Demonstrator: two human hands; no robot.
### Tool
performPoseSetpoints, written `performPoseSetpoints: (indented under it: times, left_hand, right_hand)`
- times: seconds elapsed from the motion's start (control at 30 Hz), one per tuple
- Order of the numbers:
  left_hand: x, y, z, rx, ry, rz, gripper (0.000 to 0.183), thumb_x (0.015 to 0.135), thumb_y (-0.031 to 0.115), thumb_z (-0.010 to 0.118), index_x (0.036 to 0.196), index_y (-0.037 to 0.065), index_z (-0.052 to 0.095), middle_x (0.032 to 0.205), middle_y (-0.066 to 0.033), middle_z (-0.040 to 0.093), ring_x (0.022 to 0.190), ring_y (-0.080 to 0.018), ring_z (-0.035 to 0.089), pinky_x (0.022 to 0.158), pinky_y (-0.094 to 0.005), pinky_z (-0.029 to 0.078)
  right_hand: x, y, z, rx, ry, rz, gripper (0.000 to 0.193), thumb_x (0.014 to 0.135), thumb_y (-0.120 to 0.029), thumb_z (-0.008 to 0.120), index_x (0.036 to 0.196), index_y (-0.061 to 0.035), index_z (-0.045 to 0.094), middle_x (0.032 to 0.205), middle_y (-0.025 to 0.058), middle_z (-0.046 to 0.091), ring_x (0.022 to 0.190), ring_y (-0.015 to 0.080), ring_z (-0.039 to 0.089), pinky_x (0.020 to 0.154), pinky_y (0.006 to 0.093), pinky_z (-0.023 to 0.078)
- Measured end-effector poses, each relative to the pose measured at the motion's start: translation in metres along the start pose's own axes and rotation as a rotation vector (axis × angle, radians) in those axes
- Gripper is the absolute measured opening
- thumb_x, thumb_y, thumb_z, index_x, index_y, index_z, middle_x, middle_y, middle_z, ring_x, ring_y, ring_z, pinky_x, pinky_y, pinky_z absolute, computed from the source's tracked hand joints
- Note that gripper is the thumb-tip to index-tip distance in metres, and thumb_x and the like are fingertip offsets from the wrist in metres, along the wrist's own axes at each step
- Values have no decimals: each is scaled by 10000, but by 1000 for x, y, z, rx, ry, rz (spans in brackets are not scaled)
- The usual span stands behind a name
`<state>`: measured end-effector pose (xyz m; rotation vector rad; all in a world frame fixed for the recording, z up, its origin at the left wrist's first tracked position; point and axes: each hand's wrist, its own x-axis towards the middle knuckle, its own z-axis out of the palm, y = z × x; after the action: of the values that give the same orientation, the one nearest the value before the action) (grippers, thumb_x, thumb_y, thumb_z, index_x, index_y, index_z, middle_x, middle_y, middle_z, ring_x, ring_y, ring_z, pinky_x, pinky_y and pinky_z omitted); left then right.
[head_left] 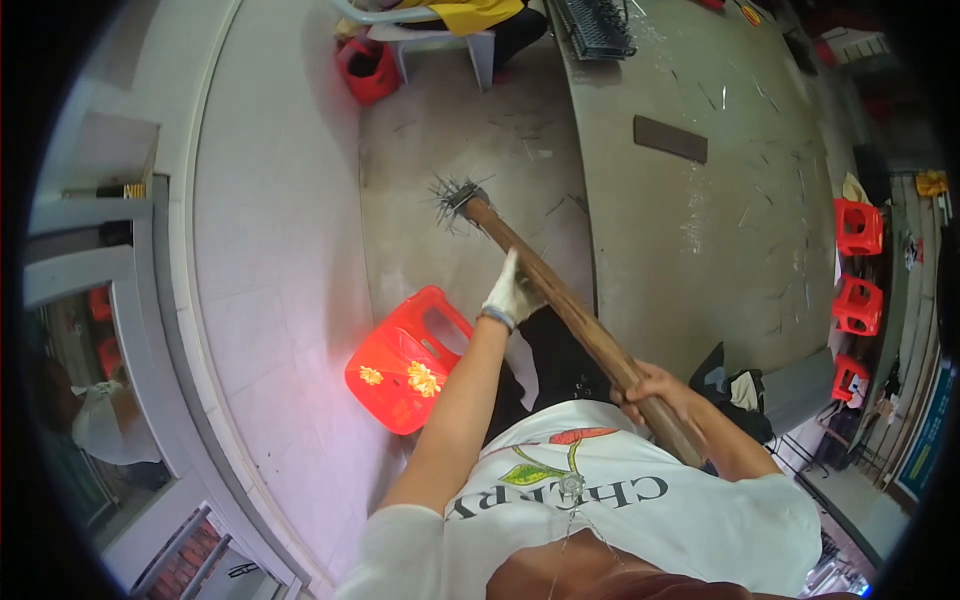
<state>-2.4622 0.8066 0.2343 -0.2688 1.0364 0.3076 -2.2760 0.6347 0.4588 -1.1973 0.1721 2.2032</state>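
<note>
A long brown wooden pole (572, 308) slants across the middle, from near my chest at the lower right to the far left. My left hand (512, 294), in a white glove, is closed around it partway along. My bare right hand (658, 392) grips it close to the near end. At its far end a dark tip bristles with a clump of thin metal slivers (456, 202), held above or against the floor (430, 120); the exact height I cannot tell. What holds the slivers there is hidden.
A red plastic chair (395, 378) stands left of my legs. Right of the pole, a table (640, 230) bears a dark flat bar (670, 138), a black rack (597, 28) and scattered slivers. A person sits on a white chair (478, 52) beyond, beside a red bucket (368, 75).
</note>
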Motion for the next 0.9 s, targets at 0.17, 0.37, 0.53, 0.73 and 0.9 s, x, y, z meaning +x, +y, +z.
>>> performPoseSetpoints:
  times: [0.17, 0.37, 0.53, 0.73, 0.9]
  left_hand:
    - [19, -4, 60, 22, 16, 262, 368, 734, 430, 708, 878, 130, 550, 790, -40, 575, 711, -230, 575, 671, -400, 512]
    - [-17, -56, 131, 234, -71, 81, 258, 728, 310, 731, 771, 131, 551, 722, -46, 568, 656, -226, 561, 640, -391, 496]
    - [-18, -110, 180, 450, -178, 143, 225, 785, 212, 696, 899, 116, 527, 765, -54, 567, 686, -210, 580, 624, -379, 499]
    - [-32, -87, 244, 822, -496, 126, 406, 763, 288, 726, 1040, 78, 515, 868, -31, 575, 801, -172, 559, 718, -341, 478]
    - [22, -9, 319, 1096, -574, -30, 548, 737, 450, 714, 1093, 72, 537, 962, -34, 599, 931, -175, 544, 869, -352, 418]
  right_hand:
    - [-58, 31, -30, -271, 193, -15, 828, 649, -94, 669, 1381, -59, 281, 1121, 110, 534, 983, 182, 548, 799, 290, 461]
    - [-90, 48, -70, -364, 62, -22, 880, 637, -155, 696, 1392, -36, 261, 1256, 108, 474, 1119, 176, 473, 958, 291, 370]
    - [-20, 16, -49, -956, 818, -401, 829, 581, -180, 710, 1305, -4, 345, 1090, 220, 559, 983, 314, 569, 815, 367, 471]
    - [-2, -50, -9, -676, 1075, -788, 569, 587, -110, 666, 1106, 34, 481, 888, 233, 585, 826, 305, 592, 740, 353, 469]
    - [2, -69, 9, -401, 1102, -902, 513, 565, -87, 660, 1044, 32, 520, 750, 91, 535, 653, 164, 534, 599, 291, 455]
